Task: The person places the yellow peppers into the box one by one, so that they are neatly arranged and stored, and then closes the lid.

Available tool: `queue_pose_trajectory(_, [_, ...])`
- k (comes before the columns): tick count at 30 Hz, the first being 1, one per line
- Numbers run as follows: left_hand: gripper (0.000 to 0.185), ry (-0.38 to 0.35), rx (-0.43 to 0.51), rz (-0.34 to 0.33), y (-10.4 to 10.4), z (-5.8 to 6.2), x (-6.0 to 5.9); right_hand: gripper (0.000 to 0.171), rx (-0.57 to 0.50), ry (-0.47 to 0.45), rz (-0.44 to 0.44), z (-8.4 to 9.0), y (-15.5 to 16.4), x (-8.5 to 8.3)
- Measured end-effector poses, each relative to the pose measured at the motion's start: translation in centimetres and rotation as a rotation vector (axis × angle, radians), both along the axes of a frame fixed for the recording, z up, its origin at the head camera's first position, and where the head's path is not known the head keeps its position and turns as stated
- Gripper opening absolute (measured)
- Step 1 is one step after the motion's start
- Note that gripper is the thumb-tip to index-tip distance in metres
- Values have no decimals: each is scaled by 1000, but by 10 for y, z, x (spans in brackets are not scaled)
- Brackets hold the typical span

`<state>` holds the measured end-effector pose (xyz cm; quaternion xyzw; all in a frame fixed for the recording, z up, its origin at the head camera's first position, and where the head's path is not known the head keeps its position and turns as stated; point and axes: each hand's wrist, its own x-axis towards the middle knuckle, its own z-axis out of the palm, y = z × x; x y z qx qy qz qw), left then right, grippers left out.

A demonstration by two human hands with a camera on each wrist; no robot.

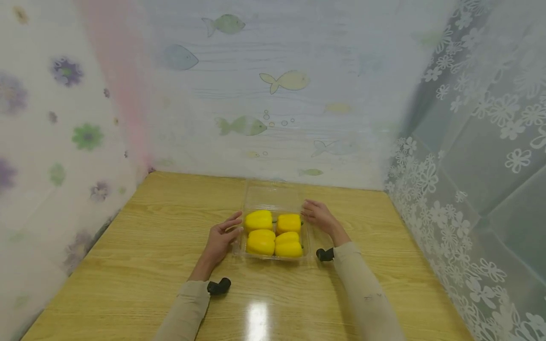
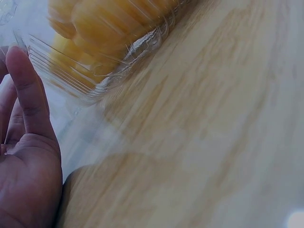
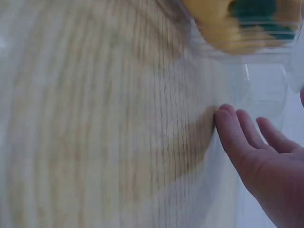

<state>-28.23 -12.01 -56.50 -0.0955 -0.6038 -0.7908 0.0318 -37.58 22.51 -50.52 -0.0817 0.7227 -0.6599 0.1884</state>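
Clear plastic box (image 1: 273, 199) of yellow peppers (image 1: 273, 234) sits between both relaxed hands, left (image 1: 222, 237) and right (image 1: 320, 215); steady both sides evenly.

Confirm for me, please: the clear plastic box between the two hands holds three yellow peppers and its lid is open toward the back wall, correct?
Not quite: the clear plastic box holds four yellow peppers, in two rows of two, not three. The head view shows this. The rest stands: the box sits between the left hand and the right hand, its lid open toward the back wall.
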Motion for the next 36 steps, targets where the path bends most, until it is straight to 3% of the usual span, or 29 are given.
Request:
queue_pose_trajectory(14, [43, 3, 26, -37, -1, 1, 1, 55, 37, 3, -57, 2, -9, -15])
queue_pose_trajectory(23, [41, -6, 18, -36, -1, 4, 2, 55, -6, 95, -89, 11, -8, -24])
queue_pose_trajectory(29, [42, -18, 3, -25, -1, 4, 2, 52, -85, 154, -119, 25, -12, -22])
queue_pose_trajectory(36, [44, -13, 13, -21, -1, 3, 1, 51, -129, 247, -114, 28, -11, -23])
